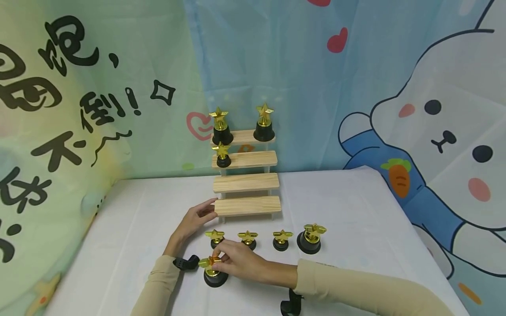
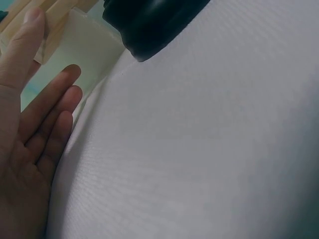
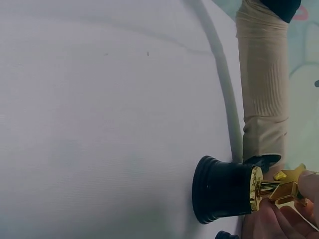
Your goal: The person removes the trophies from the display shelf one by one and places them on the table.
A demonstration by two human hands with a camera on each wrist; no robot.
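Note:
My left hand [image 1: 195, 220] pinches the left end of the lowest step of a wooden display stand [image 1: 248, 205], thumb on the plank and the other fingers loosely extended. In the left wrist view its thumb [image 2: 30, 37] lies against the wood. My right hand [image 1: 246, 262] pinches the gold star of a trophy [image 1: 215, 279] with a black base, nearest me; the right wrist view shows this trophy [image 3: 224, 189] from the side, fingers at its star. Beyond it stand more star trophies in a row, including a small one [image 1: 281, 240] and a larger one [image 1: 311, 239].
Two trophies occupy the stand's top step, one at the left [image 1: 222, 131] and one at the right [image 1: 264, 127]. A smaller trophy [image 1: 223, 159] stands at the left of the step below. White cloth [image 1: 348, 210] covers the table, with a printed curtain [image 1: 276, 52] behind.

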